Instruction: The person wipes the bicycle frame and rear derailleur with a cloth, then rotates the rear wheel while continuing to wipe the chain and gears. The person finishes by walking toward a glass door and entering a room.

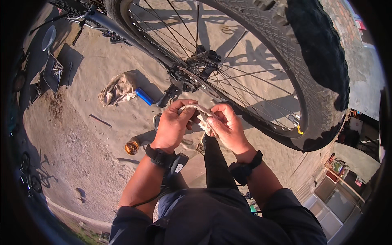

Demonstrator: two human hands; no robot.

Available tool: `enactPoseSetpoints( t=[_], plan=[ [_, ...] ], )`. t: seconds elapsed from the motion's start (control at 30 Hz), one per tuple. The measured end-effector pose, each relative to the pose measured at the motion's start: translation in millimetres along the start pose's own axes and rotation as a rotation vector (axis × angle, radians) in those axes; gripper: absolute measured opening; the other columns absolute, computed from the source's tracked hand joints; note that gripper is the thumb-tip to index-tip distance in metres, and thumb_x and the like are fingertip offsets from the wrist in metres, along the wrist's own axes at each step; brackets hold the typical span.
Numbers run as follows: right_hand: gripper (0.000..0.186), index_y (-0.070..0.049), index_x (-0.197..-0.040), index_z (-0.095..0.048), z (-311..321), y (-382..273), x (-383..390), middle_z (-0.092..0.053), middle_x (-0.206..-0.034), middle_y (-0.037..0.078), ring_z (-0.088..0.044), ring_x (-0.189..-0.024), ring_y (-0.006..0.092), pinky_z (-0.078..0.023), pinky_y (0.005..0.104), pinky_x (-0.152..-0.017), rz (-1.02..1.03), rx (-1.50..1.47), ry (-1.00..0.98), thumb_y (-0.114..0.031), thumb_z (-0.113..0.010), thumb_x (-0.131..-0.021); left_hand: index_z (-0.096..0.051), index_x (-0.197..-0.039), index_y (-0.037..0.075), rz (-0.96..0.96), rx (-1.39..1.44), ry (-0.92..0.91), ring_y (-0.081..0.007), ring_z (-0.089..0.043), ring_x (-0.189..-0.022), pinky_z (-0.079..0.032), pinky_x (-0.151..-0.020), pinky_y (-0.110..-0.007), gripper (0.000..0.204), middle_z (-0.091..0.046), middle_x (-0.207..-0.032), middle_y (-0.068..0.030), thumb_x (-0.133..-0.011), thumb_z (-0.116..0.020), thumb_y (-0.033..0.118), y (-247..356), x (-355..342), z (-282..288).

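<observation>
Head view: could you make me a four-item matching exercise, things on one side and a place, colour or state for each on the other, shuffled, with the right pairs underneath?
Things
1. Pale cloth
2. Blue cylinder
3. Round container
4. Tyre

Places, colours, states
A. Orange-brown inside
B. Dark, with a knobbly tread
C. Pinched by the left hand and right hand
D. Beside a crumpled bundle

Right pairs: 1-C, 2-D, 3-A, 4-B

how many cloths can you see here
2. One pale cloth is held in the left hand and right hand; another, a crumpled cloth, lies on the ground beside a blue cylinder. Others could be hidden behind the bicycle wheel.
</observation>
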State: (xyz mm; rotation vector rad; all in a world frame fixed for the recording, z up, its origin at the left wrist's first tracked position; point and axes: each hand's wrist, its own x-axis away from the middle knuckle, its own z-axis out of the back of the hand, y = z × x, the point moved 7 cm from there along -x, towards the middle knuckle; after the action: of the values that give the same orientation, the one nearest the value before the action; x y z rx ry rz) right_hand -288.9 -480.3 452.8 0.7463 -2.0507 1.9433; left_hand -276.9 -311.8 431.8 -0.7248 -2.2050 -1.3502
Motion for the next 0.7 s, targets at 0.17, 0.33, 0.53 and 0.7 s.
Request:
enactPoseSetpoints(
  t=[0.17, 0.33, 0.53, 0.7],
  plan=[
    [0.024, -0.006, -0.119, -0.049, -7.8, -7.4, -9.3, -0.055, -0.086, -0.002, -0.054, -0.074, 0.0032, -0.046, 0.0209, -0.065, 0.198, 0.123, 0.020, 0.001, -0.062, -0.101, -0.059, -0.106, 0.008, -0.201, 0.146, 0.253, -0.0094, -0.065, -0.073, -0.047, -0.059, -0.022, 0.008, -0.069, -0.089, -0.0028, -0.101, -0.065, 0.010, 19.1, -21.8, 14.0],
    [0.019, -0.005, -0.116, -0.052, -1.6, 7.9, -10.3, -0.056, -0.089, -0.004, -0.051, -0.076, 0.0022, -0.044, 0.0205, -0.067, 0.151, 0.062, 0.070, 0.000, -0.063, -0.101, -0.054, -0.106, 0.009, -0.386, 0.102, 0.332, -0.0069, -0.063, -0.071, -0.045, -0.058, -0.021, 0.014, -0.070, -0.088, -0.0029, -0.100, -0.067, 0.005, 24.2, -31.7, 9.5],
    [0.021, -0.004, -0.120, -0.059, -8.0, -1.9, -11.9, -0.059, -0.095, -0.004, -0.052, -0.081, 0.0016, -0.044, 0.0194, -0.072, 0.138, 0.080, 0.177, -0.001, -0.065, -0.100, -0.068, -0.107, 0.004, -0.542, -0.478, 0.515, -0.0116, -0.065, -0.076, -0.052, -0.070, -0.026, 0.017, -0.073, -0.091, -0.0050, -0.091, -0.070, 0.000, 29.8, -27.3, 14.0],
    [0.022, -0.003, -0.123, -0.059, -8.5, 4.0, -14.6, -0.058, -0.087, -0.006, -0.050, -0.072, 0.0000, -0.041, 0.0188, -0.061, 0.177, 0.075, 0.223, -0.003, -0.063, -0.101, -0.069, -0.113, 0.007, -0.897, -0.978, 0.521, -0.0280, -0.068, -0.076, -0.056, -0.071, -0.036, 0.027, -0.070, -0.093, -0.0113, -0.087, -0.069, -0.001, 51.3, -22.2, -4.6]
  ],
)
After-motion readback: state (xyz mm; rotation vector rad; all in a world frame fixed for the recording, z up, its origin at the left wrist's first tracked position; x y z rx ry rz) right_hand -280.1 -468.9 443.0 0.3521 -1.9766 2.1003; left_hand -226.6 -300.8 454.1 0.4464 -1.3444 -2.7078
